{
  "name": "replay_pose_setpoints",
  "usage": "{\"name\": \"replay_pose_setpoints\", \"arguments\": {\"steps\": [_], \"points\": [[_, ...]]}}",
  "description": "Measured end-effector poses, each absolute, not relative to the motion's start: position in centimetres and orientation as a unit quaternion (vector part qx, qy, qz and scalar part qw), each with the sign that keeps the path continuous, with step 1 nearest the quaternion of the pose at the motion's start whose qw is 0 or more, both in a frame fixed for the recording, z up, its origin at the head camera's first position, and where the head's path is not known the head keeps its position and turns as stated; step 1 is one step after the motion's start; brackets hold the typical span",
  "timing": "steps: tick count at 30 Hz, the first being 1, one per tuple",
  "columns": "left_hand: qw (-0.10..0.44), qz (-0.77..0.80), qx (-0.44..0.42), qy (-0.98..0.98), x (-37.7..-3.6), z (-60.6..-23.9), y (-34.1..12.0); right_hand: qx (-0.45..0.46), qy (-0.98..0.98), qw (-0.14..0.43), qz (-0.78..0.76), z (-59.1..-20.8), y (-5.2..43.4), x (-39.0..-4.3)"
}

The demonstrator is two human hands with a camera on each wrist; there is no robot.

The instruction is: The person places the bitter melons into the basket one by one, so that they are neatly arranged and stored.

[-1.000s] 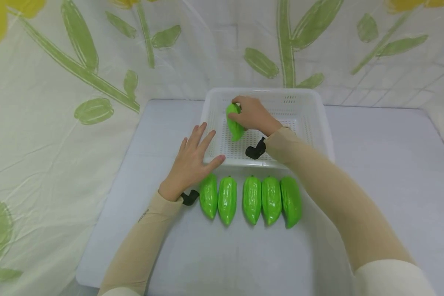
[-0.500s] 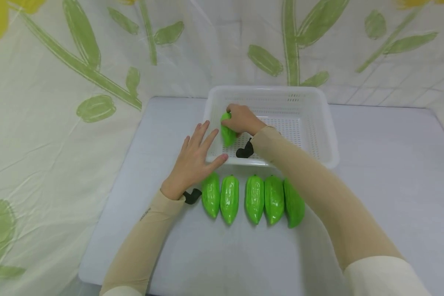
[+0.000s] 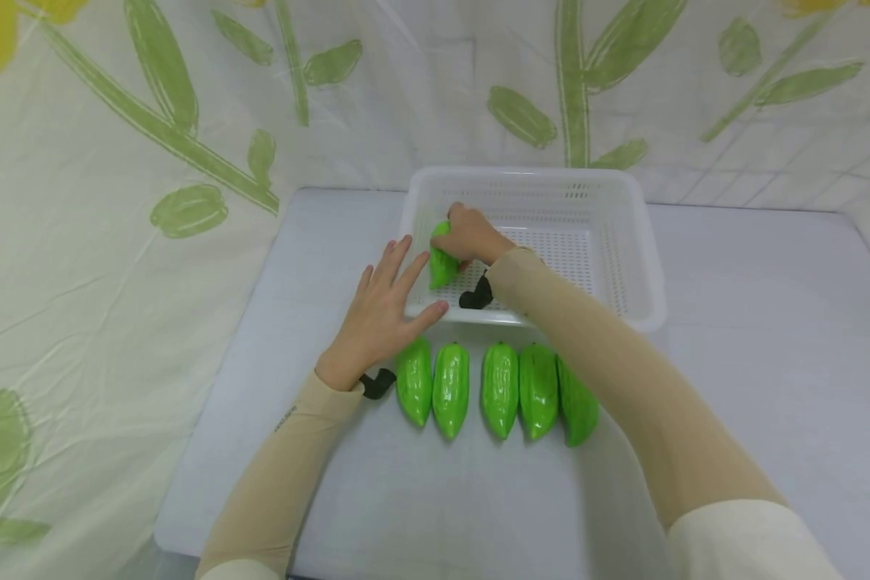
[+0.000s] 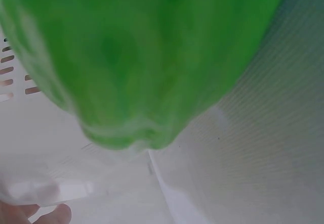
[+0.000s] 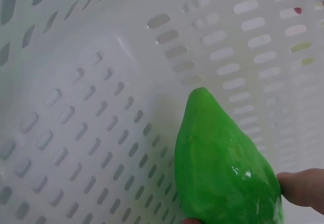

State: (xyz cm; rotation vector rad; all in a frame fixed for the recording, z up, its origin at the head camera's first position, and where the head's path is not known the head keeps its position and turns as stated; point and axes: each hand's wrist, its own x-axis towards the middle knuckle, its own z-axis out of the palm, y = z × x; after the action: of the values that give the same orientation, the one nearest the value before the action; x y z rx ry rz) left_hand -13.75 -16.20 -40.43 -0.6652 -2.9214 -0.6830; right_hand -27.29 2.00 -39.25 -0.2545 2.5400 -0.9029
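In the head view, my right hand [image 3: 476,235] reaches into a white slotted plastic basket [image 3: 529,171] and grips a glossy green ridged fruit [image 3: 442,266], long and tapering to a point. The right wrist view shows this green fruit [image 5: 223,168] low by the basket's slotted side, with a thumb or finger [image 5: 304,187] against it. My left hand [image 3: 377,318] lies with spread, straight fingers at the basket's near left rim. Under its wrist, a green fruit [image 4: 142,67] fills much of the left wrist view. Several matching fruits [image 3: 500,391] lie in a row before the basket.
The basket stands at the back of a pale table [image 3: 435,507], against a flower-print cloth [image 3: 435,89]. Small black wrist cameras [image 3: 477,294] sit under both sleeves. The right forearm [image 3: 609,362] crosses the basket's front rim and partly covers the rightmost fruit.
My right hand has moved left and down inside the basket with the green fruit, bringing it near the left wall. My left hand keeps its place at the rim.
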Motion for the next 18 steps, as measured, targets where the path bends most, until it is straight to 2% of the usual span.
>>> {"name": "replay_pose_setpoints", "arguments": {"steps": [18], "points": [[0.035,-0.214,-0.217,-0.952,-13.7,-40.4,-16.2,-0.095,0.923,0.201,-0.315,-37.8,2.8,-26.6]]}}
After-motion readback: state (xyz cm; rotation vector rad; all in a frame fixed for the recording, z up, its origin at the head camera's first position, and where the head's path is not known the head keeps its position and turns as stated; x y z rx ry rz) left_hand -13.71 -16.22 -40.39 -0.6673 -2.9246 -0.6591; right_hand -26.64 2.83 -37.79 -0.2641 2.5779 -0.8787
